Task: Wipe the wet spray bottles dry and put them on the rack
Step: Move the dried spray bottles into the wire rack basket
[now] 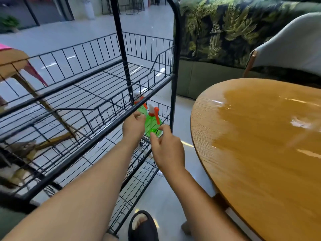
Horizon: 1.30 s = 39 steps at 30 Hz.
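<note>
The translucent green plastic spray bottle (152, 126) with orange trigger stands on a lower shelf of the black wire rack (97, 108), the left hand (133, 126) with fingers curled beside it (grip unclear) and the right hand (167, 147) with fingers spread at its base.

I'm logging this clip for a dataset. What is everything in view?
Spray bottles: two, green with orange-and-white heads, on a lower rack shelf.
Rack: one, black wire, left of centre.
Table: one, round, wood, wet, at right.
Chair: one, grey, behind the table.
Sofa: one, green with leaf print, back right.
Stool: one, wood, far left.
Slipper: one, black, bottom edge.
Left hand: at the rear bottle, grip unclear.
Right hand: at the front bottle, grip unclear.
</note>
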Each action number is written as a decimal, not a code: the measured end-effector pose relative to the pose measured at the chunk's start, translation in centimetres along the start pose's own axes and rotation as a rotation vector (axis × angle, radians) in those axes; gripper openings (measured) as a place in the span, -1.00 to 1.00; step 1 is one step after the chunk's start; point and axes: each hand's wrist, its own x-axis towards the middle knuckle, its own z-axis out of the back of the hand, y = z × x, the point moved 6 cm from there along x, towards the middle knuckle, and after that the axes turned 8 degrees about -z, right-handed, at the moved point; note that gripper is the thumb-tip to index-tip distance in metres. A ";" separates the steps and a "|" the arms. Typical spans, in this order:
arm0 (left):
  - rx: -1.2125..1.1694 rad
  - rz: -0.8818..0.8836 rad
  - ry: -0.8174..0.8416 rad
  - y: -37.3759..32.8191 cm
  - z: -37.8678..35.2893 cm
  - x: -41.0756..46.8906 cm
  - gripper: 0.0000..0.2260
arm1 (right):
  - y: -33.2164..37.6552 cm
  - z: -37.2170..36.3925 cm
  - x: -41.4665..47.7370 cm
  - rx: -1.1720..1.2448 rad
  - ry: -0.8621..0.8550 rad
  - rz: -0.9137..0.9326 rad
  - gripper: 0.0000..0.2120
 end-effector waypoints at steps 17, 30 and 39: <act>-0.181 -0.168 0.412 -16.4 -1.4 -17.6 -0.91 | 4.2 25.9 -12.9 -0.191 -0.162 0.351 -0.82; -0.139 -0.465 0.659 -29.3 -18.1 -29.1 -0.81 | -8.5 45.7 -15.0 -0.331 -0.411 0.098 -0.84; -0.172 -0.517 0.659 -35.4 -28.1 -32.6 -0.60 | -15.7 57.3 -19.6 -0.260 -0.794 -0.072 -0.86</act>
